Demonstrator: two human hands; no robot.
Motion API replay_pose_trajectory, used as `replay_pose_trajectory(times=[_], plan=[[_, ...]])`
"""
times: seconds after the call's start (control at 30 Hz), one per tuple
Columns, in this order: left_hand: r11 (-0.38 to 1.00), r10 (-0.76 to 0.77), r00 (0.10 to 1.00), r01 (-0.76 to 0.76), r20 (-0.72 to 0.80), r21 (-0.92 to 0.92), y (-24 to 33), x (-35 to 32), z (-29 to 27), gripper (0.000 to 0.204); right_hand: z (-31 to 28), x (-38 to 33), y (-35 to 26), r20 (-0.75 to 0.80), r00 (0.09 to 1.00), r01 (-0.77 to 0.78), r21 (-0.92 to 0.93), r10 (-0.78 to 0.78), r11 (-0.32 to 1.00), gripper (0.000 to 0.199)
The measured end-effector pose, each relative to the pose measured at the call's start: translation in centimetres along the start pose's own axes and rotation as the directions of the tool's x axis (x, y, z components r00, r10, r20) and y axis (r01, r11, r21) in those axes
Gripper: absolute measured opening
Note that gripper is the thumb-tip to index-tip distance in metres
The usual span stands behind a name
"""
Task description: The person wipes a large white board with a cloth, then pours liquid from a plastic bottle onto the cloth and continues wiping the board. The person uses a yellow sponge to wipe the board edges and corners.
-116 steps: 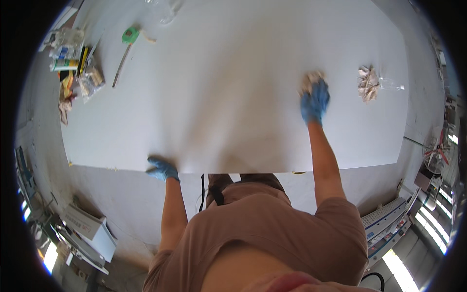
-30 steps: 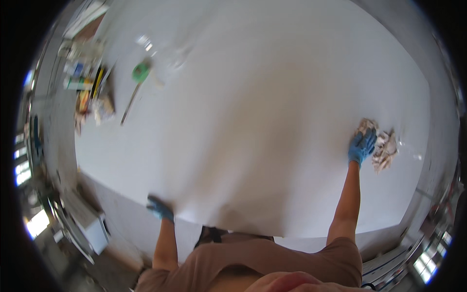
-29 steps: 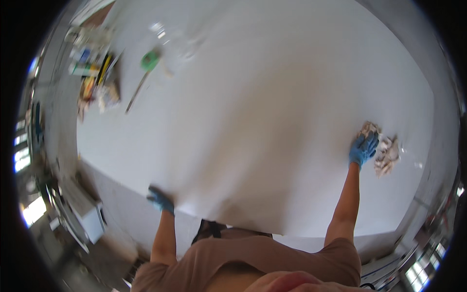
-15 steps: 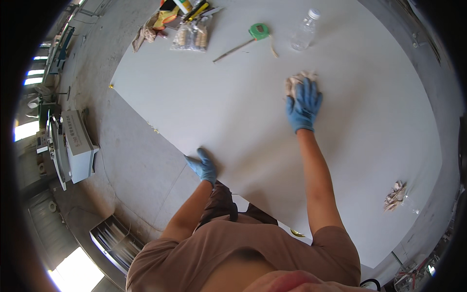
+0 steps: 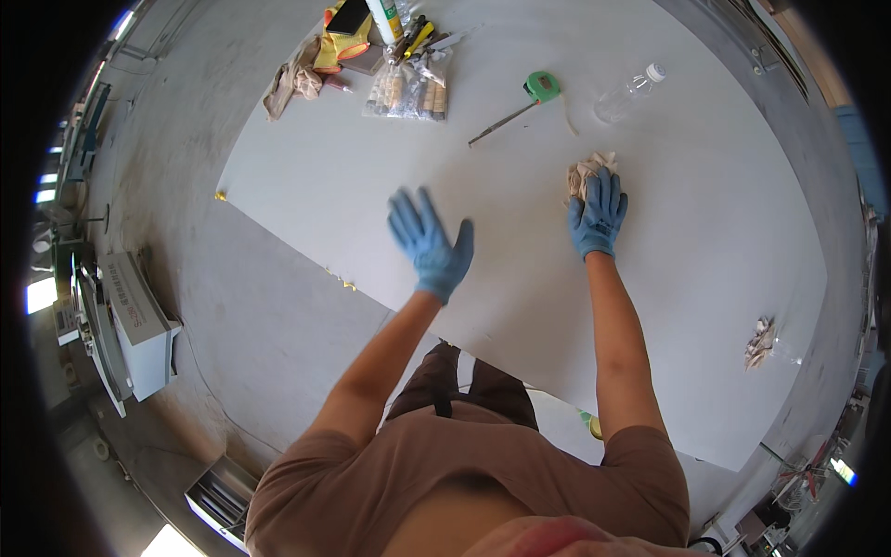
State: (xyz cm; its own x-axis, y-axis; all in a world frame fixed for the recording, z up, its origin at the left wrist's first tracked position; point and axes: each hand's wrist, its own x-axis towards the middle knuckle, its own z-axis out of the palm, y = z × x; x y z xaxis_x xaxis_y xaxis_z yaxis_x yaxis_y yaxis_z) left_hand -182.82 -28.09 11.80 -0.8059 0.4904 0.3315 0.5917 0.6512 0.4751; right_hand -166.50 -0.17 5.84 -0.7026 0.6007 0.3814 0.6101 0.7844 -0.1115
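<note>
The right grip (image 5: 599, 215) lies flat, fingers extended and slightly parted, over the near side of a crumpled rag (image 5: 585, 171) on the desk (image 5: 705, 306). The rag's visible part juts beyond and left of those fingertips, its long axis slanting away and rightward. The left grip (image 5: 431, 243), well to the left, is spread wide, bare of any object.

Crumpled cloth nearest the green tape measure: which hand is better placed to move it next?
Probably the right hand: its gloved fingers lie over the cloth. The left hand is open and holds nothing, well apart from it to the left.
</note>
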Motion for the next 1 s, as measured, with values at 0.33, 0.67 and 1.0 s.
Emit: replay_pose_trajectory(times=[0.33, 0.67, 1.0], plan=[[0.874, 0.392, 0.914, -0.406, 0.105, 0.268, 2.8, 20.5, 11.9, 0.011, 2.7, 5.6, -2.3, -0.004, 0.999, -0.031, 0.047, 0.032, 0.998, 0.063], [0.964, 0.239, 0.963, -0.251, -0.127, -0.087, -1.1, 24.1, 9.4, 0.068, 5.4, 10.7, -13.2, -0.106, 0.994, 0.025, 0.106, -0.014, 0.994, 0.06], [0.941, 0.338, 0.937, -0.339, 0.082, 0.0, -15.4, 25.9, 4.7, 0.069, 4.3, 8.2, -25.7, -0.01, 0.999, -0.033, 0.089, 0.034, 0.995, 0.062]])
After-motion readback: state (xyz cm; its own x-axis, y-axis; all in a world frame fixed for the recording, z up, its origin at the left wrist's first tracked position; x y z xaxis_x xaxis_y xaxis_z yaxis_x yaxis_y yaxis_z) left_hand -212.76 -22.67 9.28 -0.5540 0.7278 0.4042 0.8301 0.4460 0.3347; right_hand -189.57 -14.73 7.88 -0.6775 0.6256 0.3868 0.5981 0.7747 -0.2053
